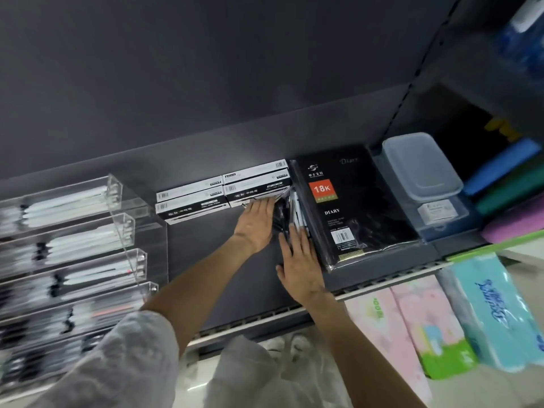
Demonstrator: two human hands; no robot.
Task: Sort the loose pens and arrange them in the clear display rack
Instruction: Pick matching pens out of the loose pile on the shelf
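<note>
A pile of loose black and white pens [290, 212] lies on the dark shelf [223, 260], between the pen boxes and a black diary. My left hand [256, 223] lies flat with straight fingers against the pile's left side. My right hand [298, 265] lies flat against the pile's near end, fingers stretched over the pens. The clear display rack [97, 231] stands at the left, its stepped tiers holding several white and black pens, blurred by motion.
Several black-and-white pen boxes [223, 191] are stacked behind the pile. A wrapped black diary [350, 207] lies to the right, then a clear lidded box [422, 166]. Tissue packs [485, 313] sit on the shelf below at right.
</note>
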